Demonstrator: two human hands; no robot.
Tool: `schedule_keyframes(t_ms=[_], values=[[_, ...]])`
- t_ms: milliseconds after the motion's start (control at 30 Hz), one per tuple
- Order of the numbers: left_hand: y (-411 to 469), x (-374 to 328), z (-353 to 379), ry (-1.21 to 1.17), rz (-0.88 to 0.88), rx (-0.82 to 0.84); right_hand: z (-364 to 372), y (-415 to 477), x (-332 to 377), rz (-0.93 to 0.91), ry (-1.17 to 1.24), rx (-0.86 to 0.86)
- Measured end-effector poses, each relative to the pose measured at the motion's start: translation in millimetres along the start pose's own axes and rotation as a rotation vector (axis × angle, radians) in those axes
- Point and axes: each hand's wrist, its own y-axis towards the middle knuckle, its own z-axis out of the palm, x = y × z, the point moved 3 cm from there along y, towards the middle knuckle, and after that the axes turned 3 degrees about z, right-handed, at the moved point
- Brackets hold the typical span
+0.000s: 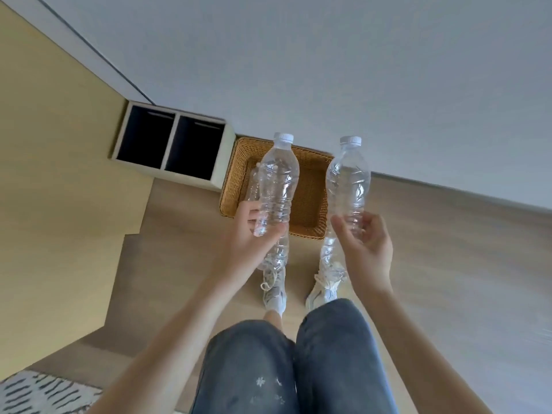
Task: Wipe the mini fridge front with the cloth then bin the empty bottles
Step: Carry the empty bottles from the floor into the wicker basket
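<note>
Left hand [252, 234]: fingers curled round lower part of left bottle [277, 180], cap up. Second clear bottle [279, 252] partly seen behind it (grip on it not discernible). Right hand [367, 243]: right bottle [348, 180] clamped low between thumb and fingers, upright. Both bottles held over basket [310, 210], set on floor [448, 249] beside shelf [170, 144].

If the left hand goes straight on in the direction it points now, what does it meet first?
Most likely the wicker basket: the left hand and its bottle point over it. Depth is unclear, so it might pass above, toward the wall.
</note>
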Motion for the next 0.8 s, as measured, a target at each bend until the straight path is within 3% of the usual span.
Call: schedule_keyframes(t_ms=[300,433,800], values=[[183.6,164.6,64.1,0.019,-0.069,-0.035,95.2,158.1,-172.5,0.174,-0.079,-0.069],[256.5,240.6,88.7,0.065,-0.093,-0.052,139.5,218.7,-244.3,0.222,-0.115,-0.009],[383.9,385.7,168.0,0.11,-0.107,-0.018,225.9,368.6,-363.9,0.228,-0.181,0.031]])
